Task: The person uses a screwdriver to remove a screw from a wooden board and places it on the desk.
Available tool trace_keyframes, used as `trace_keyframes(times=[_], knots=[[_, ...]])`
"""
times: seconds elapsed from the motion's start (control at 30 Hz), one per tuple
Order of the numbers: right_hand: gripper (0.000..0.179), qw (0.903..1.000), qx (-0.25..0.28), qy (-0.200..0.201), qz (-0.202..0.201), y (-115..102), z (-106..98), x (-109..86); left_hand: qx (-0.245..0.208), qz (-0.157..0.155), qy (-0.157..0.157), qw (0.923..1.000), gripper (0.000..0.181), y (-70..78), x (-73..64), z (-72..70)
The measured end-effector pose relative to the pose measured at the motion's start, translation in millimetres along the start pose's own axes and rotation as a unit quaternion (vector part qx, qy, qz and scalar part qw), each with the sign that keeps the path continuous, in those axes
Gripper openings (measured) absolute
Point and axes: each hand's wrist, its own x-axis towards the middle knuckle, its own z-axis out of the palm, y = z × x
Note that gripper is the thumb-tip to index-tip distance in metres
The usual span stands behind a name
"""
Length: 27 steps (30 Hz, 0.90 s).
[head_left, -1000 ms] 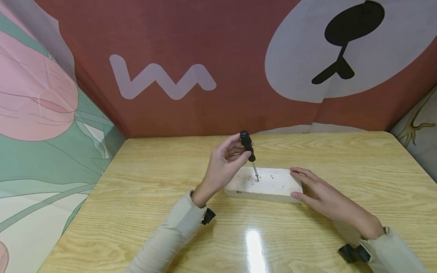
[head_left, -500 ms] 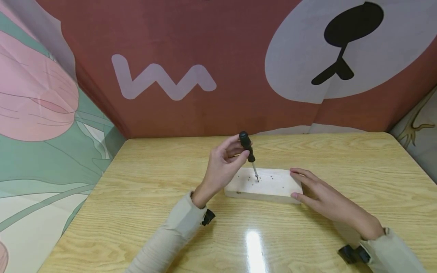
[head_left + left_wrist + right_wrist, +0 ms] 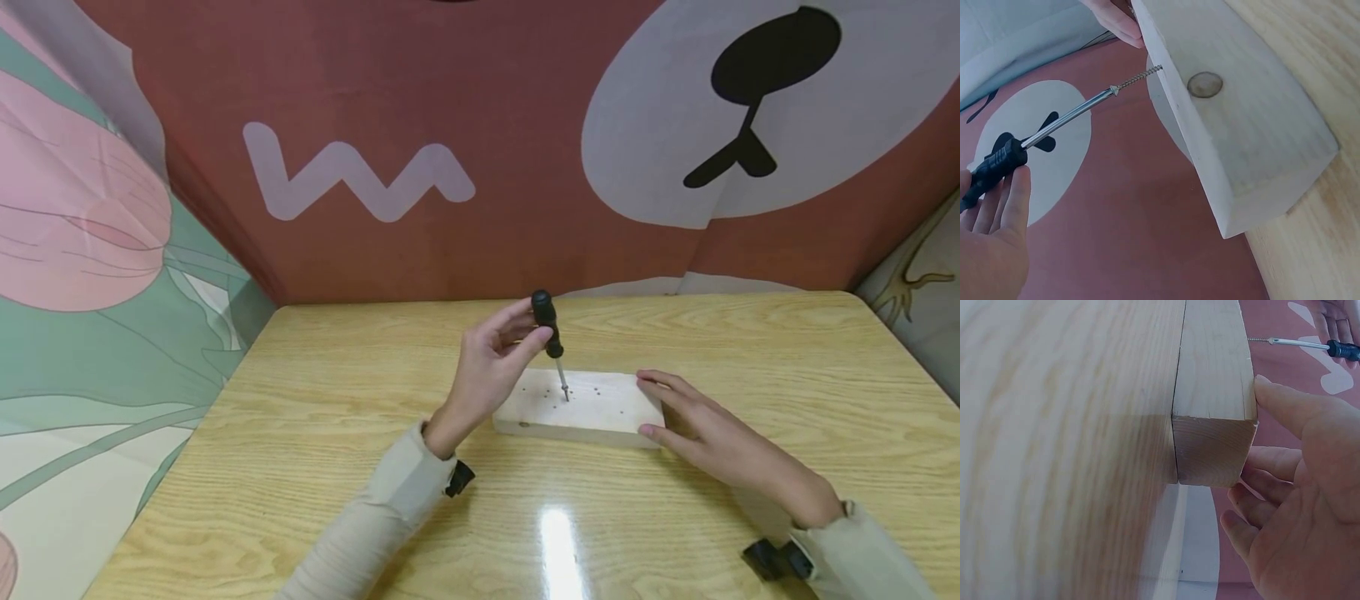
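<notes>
In the head view my left hand (image 3: 491, 354) holds a black-handled screwdriver (image 3: 545, 315) between thumb and fingers, nearly upright and leaning slightly. The screwdriver's tip meets the head of a screw (image 3: 1140, 77), whose point stands in the top face of a pale wooden block (image 3: 592, 410). Much of the screw's thread shows above the wood in the left wrist view. My right hand (image 3: 701, 429) grips the block's right end, thumb at the near edge and fingers at the far edge. Several small dark holes dot the top face.
The block lies flat on a wood-grain table (image 3: 337, 467). A dark knot (image 3: 1205, 84) marks its near side. Behind the table hangs a red printed cloth (image 3: 420, 250), and a floral cloth (image 3: 82, 350) hangs at the left. Each wrist carries a small black camera.
The screwdriver's handle top tips slightly left, then back to the right, as the left thumb and fingers shift with it. The block and right hand stay in place.
</notes>
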Motion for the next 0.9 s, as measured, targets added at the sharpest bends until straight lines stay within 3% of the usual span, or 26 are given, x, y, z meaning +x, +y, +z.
trace_keyframes(times=[0.3, 0.67, 0.9], knots=[[0.063, 1.0000, -0.001, 0.000, 0.000, 0.1, 0.4, 0.0, 0.002, 0.004, -0.007, 1.0000, 0.041, 0.8, -0.9, -0.8], [0.063, 1.0000, -0.003, 0.004, 0.001, 0.3, 1.2, 0.6, 0.005, 0.005, 0.005, 1.0000, 0.034, -0.4, -0.1, 2.0], [0.063, 1.0000, -0.002, 0.005, -0.001, 0.0, 0.9, 0.5, 0.004, 0.014, -0.006, 0.9999, 0.037, -0.5, -0.2, 1.7]])
